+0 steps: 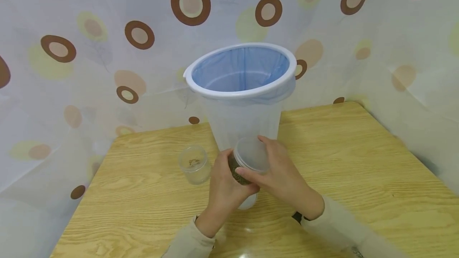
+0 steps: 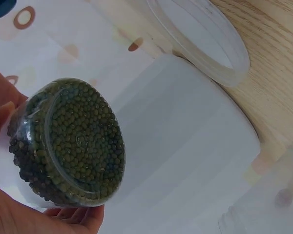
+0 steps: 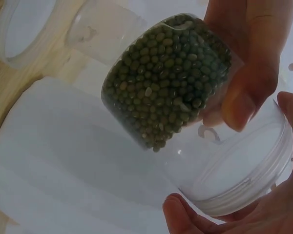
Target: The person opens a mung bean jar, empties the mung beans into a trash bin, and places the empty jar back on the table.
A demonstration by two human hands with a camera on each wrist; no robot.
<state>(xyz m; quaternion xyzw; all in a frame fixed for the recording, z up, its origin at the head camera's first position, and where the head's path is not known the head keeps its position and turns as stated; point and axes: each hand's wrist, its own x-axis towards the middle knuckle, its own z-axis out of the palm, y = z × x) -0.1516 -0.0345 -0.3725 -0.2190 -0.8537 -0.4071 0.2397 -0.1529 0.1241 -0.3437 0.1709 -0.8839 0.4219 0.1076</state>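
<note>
Both hands hold a clear plastic jar of green mung beans [image 1: 239, 175], tilted in front of the bin. My left hand [image 1: 223, 188] grips the jar's body from the left and below. My right hand [image 1: 281, 172] curls round the frosted lid [image 1: 252, 153], thumb on the near side and fingers over the far edge. Seen from the right wrist, the beans [image 3: 158, 83] lie heaped toward the jar's base, leaving clear space near the lid. The left wrist view shows the flat jar bottom [image 2: 85, 139] with beans packed against it.
A white bin [image 1: 244, 118] with a blue liner [image 1: 244, 67] stands behind the hands. Left of them, an open clear jar [image 1: 195, 166] holds a little brown matter. A whitish round lid [image 1: 249, 202] lies under the hands on the wooden table [image 1: 143, 194]. Patterned curtain [image 1: 93, 90] surrounds the table.
</note>
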